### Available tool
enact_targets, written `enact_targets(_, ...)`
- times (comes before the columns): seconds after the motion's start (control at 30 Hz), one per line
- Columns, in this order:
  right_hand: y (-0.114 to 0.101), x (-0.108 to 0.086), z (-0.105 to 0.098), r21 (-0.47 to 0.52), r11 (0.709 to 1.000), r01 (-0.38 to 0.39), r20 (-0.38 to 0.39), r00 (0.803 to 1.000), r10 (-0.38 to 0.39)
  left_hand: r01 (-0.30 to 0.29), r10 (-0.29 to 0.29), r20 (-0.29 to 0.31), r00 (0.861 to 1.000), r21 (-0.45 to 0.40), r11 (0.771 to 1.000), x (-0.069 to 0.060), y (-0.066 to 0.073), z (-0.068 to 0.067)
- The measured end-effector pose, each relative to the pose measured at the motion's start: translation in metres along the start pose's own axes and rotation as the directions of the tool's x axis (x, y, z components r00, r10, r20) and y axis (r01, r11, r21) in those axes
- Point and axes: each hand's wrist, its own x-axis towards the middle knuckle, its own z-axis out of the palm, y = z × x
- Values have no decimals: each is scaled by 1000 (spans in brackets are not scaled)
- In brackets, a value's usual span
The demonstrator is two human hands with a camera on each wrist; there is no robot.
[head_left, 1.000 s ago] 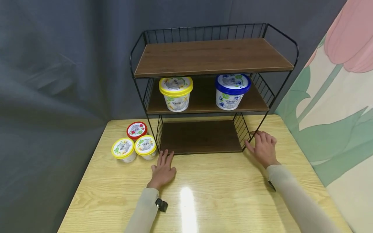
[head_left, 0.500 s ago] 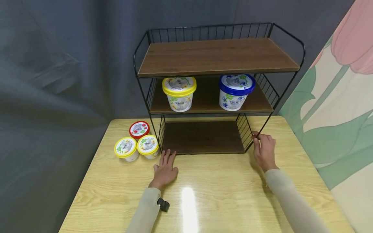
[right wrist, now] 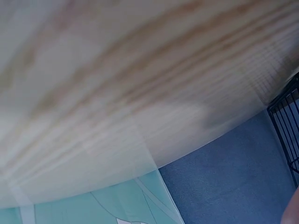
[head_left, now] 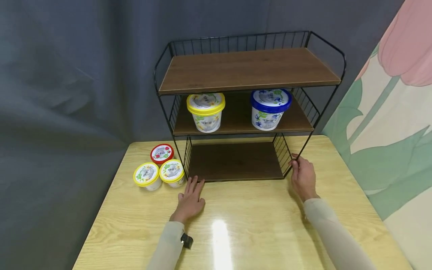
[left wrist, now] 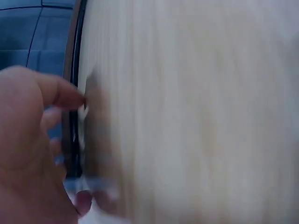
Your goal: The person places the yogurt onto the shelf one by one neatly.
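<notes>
A three-tier black wire rack with brown shelves [head_left: 249, 71] stands on the table. My left hand [head_left: 189, 201], fingers extended, touches its bottom front edge near the left corner. In the left wrist view, the left hand [left wrist: 25, 135] is beside the rack's dark edge. At the lower right front post, my right hand [head_left: 303, 178] grips the frame between thumb and fingers. Only a sliver of the right hand [right wrist: 292, 212] shows in the right wrist view. The middle shelf holds a yellow-lidded tub [head_left: 206, 112] on the left and a blue-lidded tub [head_left: 270, 108] on the right.
Left of the rack, a red-lidded tub [head_left: 162, 153] and two yellow-lidded tubs [head_left: 146, 174] [head_left: 172, 171] stand close together on the wooden table [head_left: 135, 225]. A dark curtain [head_left: 67, 93] hangs behind and to the left; a floral panel [head_left: 398, 150] is on the right.
My right hand's thumb, spread apart a second ago, has closed in at the rack's post. My left hand stays at the front edge. The head view has shifted slightly.
</notes>
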Motion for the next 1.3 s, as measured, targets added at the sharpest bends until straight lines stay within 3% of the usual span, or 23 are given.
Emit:
enact_targets(0.1, -1, -2, 3, 13, 1000, -21, 4, 1000, 21, -77, 78, -34, 996, 37, 996, -7, -10, -6)
enact_targets(0.2, -2, -3, 4, 13, 999, -34, -1, 999, 34, -158, 164, -92, 982, 64, 985, -13, -18, -11)
enact_targets(0.37, 0, -2, 5, -17, 1000, -25, 0, 1000, 25, -216, 235, -239, 942, 106, 971, -25, -29, -28)
enact_targets(0.43, 1, -3, 5, -22, 999, -24, 4, 1000, 24, -209, 259, -315, 913, 183, 961, -30, -35, -33)
enact_targets(0.53, 0, -4, 6, -26, 999, -35, 3, 999, 35, -169, 307, -398, 865, 346, 923, -39, -43, -38)
enact_targets(0.6, 0, -3, 6, -29, 999, -42, 2, 999, 42, -130, 342, -424, 839, 453, 882, -44, -47, -38)
enact_targets(0.63, 0, -3, 6, -31, 999, -40, 2, 999, 40, -112, 350, -424, 835, 492, 863, -46, -50, -39)
enact_targets(0.7, -1, -1, 5, -36, 999, -29, 1, 1000, 29, -74, 337, -414, 845, 534, 842, -50, -55, -41)
enact_targets(0.77, 0, 0, 3, -37, 999, -15, -4, 1000, 15, -16, 291, -416, 862, 551, 835, -52, -62, -46)
enact_targets(0.83, 0, 1, 1, -37, 999, -13, -12, 1000, 13, 63, 221, -446, 867, 539, 840, -52, -70, -51)
enact_targets(0.87, 1, 0, 1, -36, 999, -17, -17, 1000, 16, 106, 185, -472, 862, 525, 844, -52, -74, -53)
enact_targets(0.93, 1, 0, 0, -34, 999, -24, -24, 999, 23, 196, 120, -532, 838, 498, 845, -51, -81, -58)
enact_targets(1.03, 0, 0, 1, -33, 999, -22, -18, 1000, 22, 292, 76, -601, 796, 491, 821, -53, -91, -63)
enact_targets(1.2, -4, 2, 3, -28, 999, -24, 3, 1000, 24, 348, 102, -642, 760, 534, 771, -55, -103, -67)
enact_targets(1.3, -6, 2, 3, -20, 999, -37, -1, 999, 37, 353, 105, -665, 739, 516, 780, -52, -111, -69)
